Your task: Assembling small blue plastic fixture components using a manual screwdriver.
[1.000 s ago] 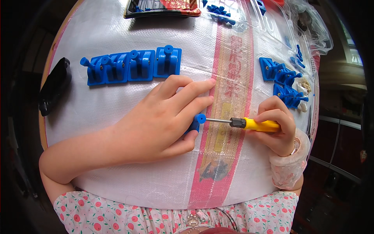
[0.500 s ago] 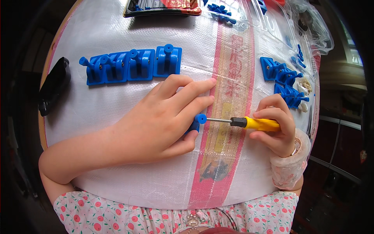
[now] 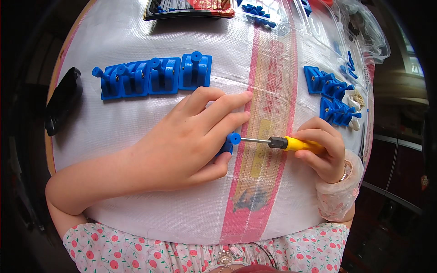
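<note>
My left hand (image 3: 195, 132) is closed over a small blue plastic part (image 3: 234, 138) at the middle of the table; most of the part is hidden under the palm, with a round knob showing by the thumb. In my right hand (image 3: 324, 148) is a screwdriver (image 3: 304, 144) with a yellow handle and a black collar, gripped between thumb and fingers. Its metal shaft lies level, pointing left, and its tip reaches the blue part. Beyond my left hand, several blue pieces with knobbed levers (image 3: 164, 75) stand in a row.
More blue pieces (image 3: 334, 93) stand at the right. A black case-like object (image 3: 63, 101) lies at the left edge. At the far side are a black and red tray (image 3: 189, 14) and clear plastic containers (image 3: 314, 22) with small blue parts (image 3: 259, 14). White woven sheeting (image 3: 159, 218) covers the table.
The fingers of my right hand have shifted and curled round the screwdriver handle. My left hand and the blue part under it stay in place.
</note>
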